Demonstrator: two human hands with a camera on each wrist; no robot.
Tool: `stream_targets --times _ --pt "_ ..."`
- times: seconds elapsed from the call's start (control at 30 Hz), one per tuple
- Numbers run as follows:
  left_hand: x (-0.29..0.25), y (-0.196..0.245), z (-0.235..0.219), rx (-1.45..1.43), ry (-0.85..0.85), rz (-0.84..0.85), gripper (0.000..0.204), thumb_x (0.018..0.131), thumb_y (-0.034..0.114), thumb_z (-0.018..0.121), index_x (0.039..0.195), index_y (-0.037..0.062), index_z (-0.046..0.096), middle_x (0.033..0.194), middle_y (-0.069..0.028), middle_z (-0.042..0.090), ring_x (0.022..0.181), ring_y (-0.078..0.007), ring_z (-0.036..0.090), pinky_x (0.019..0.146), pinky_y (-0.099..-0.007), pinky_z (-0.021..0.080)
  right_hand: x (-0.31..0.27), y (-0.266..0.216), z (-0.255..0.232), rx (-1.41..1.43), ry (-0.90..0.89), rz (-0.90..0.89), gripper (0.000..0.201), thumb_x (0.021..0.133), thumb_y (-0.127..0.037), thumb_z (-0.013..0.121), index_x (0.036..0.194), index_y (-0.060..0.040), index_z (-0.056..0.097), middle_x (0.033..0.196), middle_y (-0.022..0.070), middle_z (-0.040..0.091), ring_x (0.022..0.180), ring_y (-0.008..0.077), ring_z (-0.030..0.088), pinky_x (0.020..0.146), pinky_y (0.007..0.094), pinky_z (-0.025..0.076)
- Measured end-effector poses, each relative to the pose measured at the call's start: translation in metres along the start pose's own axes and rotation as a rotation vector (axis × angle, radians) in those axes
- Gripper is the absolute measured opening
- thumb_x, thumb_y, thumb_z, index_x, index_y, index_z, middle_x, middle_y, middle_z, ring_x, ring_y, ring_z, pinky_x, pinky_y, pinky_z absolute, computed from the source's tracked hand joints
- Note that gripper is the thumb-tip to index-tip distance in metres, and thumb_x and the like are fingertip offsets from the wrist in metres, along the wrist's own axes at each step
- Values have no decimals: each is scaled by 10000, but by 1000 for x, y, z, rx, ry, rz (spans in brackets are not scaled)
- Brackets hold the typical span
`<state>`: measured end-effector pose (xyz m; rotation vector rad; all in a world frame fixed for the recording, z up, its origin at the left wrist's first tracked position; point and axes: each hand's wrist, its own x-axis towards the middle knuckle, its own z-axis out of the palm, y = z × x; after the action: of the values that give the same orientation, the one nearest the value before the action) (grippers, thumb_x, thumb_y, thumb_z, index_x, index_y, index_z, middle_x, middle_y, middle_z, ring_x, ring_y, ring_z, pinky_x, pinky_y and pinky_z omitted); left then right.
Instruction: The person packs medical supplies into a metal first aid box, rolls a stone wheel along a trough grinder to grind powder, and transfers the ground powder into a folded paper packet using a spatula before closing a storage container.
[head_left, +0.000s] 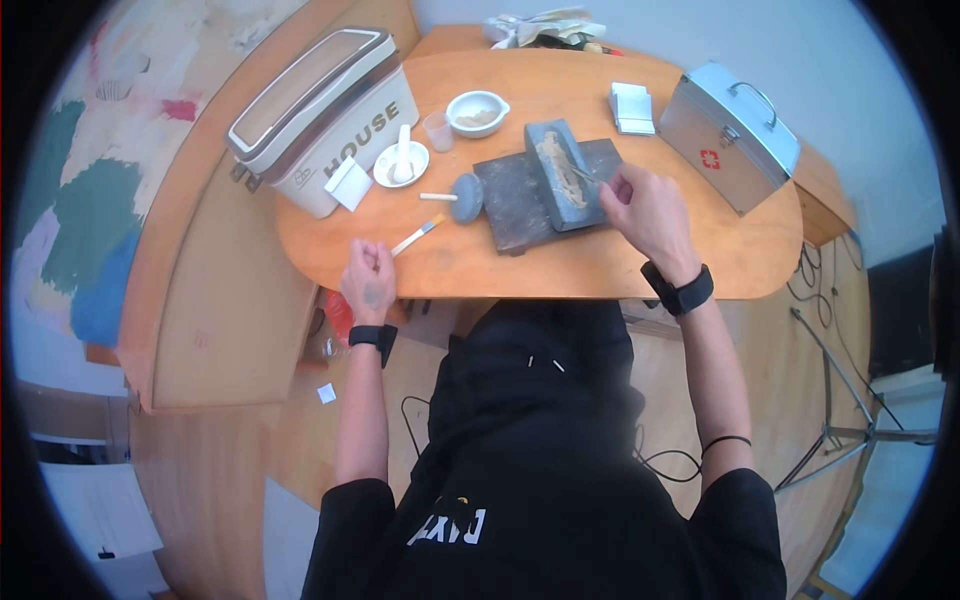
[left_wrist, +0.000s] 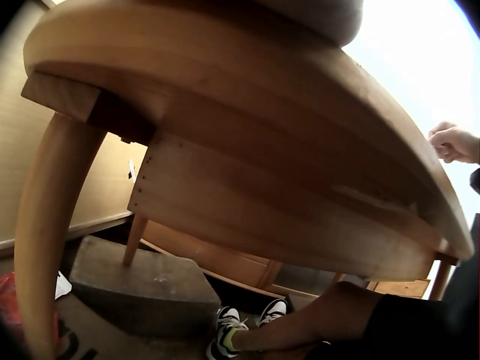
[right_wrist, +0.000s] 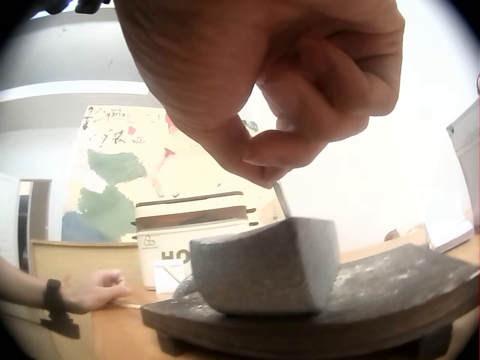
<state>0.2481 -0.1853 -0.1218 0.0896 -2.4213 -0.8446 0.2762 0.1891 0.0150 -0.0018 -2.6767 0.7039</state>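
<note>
My right hand [head_left: 645,215] pinches a thin metal tool [head_left: 584,175] over the grey stone grinding trough [head_left: 566,218]; most of the tool is hidden by the fingers. Light brown powder [head_left: 560,165] lies along the trough's hollow. The trough stands on a dark board [head_left: 510,205]. In the right wrist view, the tool [right_wrist: 282,201] points down to the trough's rim [right_wrist: 262,229]. At the table's near edge rests my left hand [head_left: 368,285], fingers loosely curled. A flat brush [head_left: 415,237] lies beside it, its handle end close to the fingers.
A grinding wheel [head_left: 466,198] with a wooden handle leans by the board. Behind are a mortar and pestle [head_left: 403,160], a plastic cup [head_left: 437,131] and a white bowl [head_left: 477,114]. A cream box [head_left: 350,130] stands left, a metal case [head_left: 730,140] and white packets [head_left: 631,108] right.
</note>
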Motion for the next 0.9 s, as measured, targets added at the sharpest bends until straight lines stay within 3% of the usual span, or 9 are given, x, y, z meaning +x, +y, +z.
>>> stream_targets --times 0.07,0.2,0.27,0.3,0.37,0.4,0.53,0.63,0.9 --pt "0 1 -2 38 -79 -75 253 927 297 618 852 90 494 626 -90 580 609 -330 603 574 -447 438 6 0 -7 21 99 -90 177 829 -193 667 750 -35 676 682 145 670 643 355 655 589 430 515" --pt "1 -1 -1 52 -81 -56 236 919 270 624 843 91 491 603 -77 569 582 -309 594 555 -431 432 15 20 -11 139 185 -134 130 826 -136 678 767 -21 668 695 129 671 612 305 654 574 386 506" --pt "0 0 -2 26 -46 -14 222 910 247 629 834 92 489 587 -72 556 574 -311 589 548 -427 428 14 31 -22 189 226 -135 125 848 -114 702 790 -9 671 644 75 648 555 175 608 545 301 464" --pt "-1 0 -1 24 -47 -14 222 910 247 629 834 92 489 587 -72 556 574 -311 589 548 -427 428 12 39 -23 187 227 -134 125 848 -114 702 790 -9 671 644 75 648 555 175 608 545 301 464" --pt "-1 1 0 -55 -29 -30 242 923 208 617 797 70 463 535 -38 420 479 -197 414 499 -377 342 4 56 -16 469 192 33 144 882 -123 711 813 0 681 630 8 611 562 65 522 537 235 409" --pt "-1 2 0 -53 -32 -30 242 923 208 617 797 70 463 535 -38 420 479 -197 414 499 -377 342 0 61 -8 564 184 25 146 895 -120 714 814 -1 689 639 -26 592 578 30 479 537 215 384" --pt "-1 0 2 -25 -25 -15 247 920 193 619 787 66 454 528 -22 388 471 -164 377 487 -364 320 -15 73 13 731 37 -67 99 864 -91 736 820 -15 690 654 -15 608 553 45 480 516 232 383" --pt "-1 0 3 -14 -28 -11 248 917 184 624 782 67 452 526 -16 383 467 -157 370 483 -361 310 -14 77 20 539 74 -133 91 855 -82 737 819 -17 684 640 6 595 537 68 485 506 241 383" --pt "1 4 -1 5 -52 -9 251 914 146 628 767 62 443 539 -6 362 475 -127 349 477 -335 292 -2 69 12 521 121 -216 92 831 -54 735 784 -20 663 625 38 551 511 111 475 494 251 374"
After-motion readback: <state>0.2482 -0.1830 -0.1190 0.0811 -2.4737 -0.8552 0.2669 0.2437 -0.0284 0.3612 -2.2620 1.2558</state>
